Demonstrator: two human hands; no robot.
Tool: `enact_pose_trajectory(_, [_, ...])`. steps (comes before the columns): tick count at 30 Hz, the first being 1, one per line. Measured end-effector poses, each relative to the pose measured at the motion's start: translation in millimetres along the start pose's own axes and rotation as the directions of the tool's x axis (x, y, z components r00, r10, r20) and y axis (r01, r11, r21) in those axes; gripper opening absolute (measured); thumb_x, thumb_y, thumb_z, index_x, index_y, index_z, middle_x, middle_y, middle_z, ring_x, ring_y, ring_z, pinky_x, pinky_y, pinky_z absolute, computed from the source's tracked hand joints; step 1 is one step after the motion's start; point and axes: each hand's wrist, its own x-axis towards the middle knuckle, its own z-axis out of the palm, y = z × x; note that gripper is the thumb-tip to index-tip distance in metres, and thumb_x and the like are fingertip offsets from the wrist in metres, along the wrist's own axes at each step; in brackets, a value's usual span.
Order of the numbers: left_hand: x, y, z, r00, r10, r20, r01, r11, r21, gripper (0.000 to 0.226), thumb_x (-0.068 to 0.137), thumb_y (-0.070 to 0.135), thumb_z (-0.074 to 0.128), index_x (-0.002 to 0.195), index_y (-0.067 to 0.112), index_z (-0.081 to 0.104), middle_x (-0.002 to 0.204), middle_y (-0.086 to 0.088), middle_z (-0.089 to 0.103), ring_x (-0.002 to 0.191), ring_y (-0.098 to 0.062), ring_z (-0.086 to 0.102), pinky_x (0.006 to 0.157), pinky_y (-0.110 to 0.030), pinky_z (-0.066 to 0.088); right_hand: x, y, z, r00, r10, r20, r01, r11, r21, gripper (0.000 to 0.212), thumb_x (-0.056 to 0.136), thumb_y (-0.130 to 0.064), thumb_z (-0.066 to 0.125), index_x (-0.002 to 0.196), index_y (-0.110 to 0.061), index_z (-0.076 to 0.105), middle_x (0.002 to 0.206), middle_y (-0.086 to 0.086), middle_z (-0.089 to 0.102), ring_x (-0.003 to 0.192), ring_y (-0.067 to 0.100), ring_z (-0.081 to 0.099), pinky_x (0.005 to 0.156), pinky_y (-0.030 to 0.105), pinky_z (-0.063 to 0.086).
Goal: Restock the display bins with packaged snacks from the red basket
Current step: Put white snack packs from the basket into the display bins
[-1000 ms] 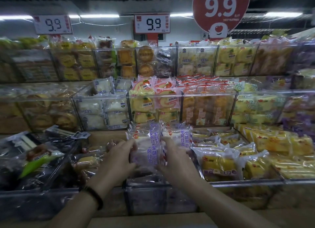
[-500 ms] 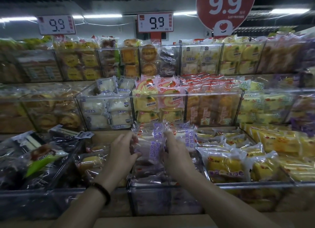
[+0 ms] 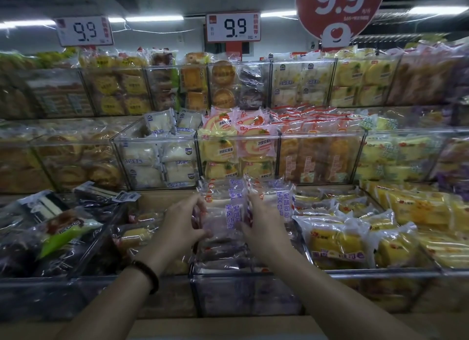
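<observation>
Two hands work at the front row: the left hand point(image 3: 182, 223), with a dark beaded bracelet point(image 3: 147, 276) on its wrist, and the right hand point(image 3: 264, 225). Between them stand clear-wrapped snack packs with purple lettering point(image 3: 233, 205), at least two, upright and pressed face to face; the exact count cannot be told. Three price signs hang above, all reading 9.9: one white rectangular price card point(image 3: 85, 31) at the left, a second white card point(image 3: 233, 27) at the centre, and a round red sign point(image 3: 340, 7) at the right

The held packs sit just above the clear plastic front bin point(image 3: 243, 294) in the middle of the lowest tier, where more purple-tinted packs lie flat. The bin to its right holds yellow cake packs point(image 3: 337, 240); the one to its left holds dark-wrapped packs point(image 3: 58, 228). Behind, on the middle tier, one clear bin holds white bun packs point(image 3: 157, 159)

Both forearms reach forward. The left fingers curl round the bundle's left edge, thumb in front; the right fingers wrap its right edge, back of hand toward the camera. Both hands grip the bundle
</observation>
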Motion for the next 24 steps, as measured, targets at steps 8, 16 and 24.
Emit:
enact_pose_trajectory(8, [-9.4,2.4,-2.0,0.999,-0.01,0.038,0.01,1.0,0.005,0.054,0.076,0.022,0.093,0.102,0.042,0.05,0.104,0.013,0.064,0.087,-0.004,0.065,0.07,-0.025,0.057,-3.9,-3.5,-8.3,1.0,-0.018,-0.013,0.018,1.0,-0.02,0.049,0.091,-0.027,0.078,0.124,-0.031,0.041,0.105,0.002,0.062,0.087,0.019,0.064,0.071,0.036,0.057])
enact_pose_trajectory(16, [-1.3,31.4,-37.3,0.997,-0.03,0.072,0.017,0.984,0.18,0.051,0.082,0.049,0.084,0.122,0.044,0.053,0.12,0.012,0.043,0.108,-0.012,0.055,0.087,-0.035,0.056,3.3,-16.1,-73.3,0.997,-0.079,-0.024,0.077,0.995,-0.064,0.026,0.096,-0.034,0.072,0.119,-0.03,0.062,0.098,-0.013,0.068,0.08,0.004,0.065,0.074,0.034,0.06])
enact_pose_trajectory(24, [43.4,124.8,-32.9,0.964,0.257,0.063,-0.264,0.946,0.186,0.023,0.091,0.051,0.074,0.106,0.043,0.059,0.108,0.017,0.056,0.103,-0.008,0.057,0.09,-0.036,0.054,38.1,17.9,-213.3,0.994,-0.113,0.009,0.107,0.918,-0.383,0.014,0.094,-0.022,0.073,0.084,-0.031,0.069,0.077,-0.019,0.062,0.07,0.002,0.061,0.054,0.008,0.043])
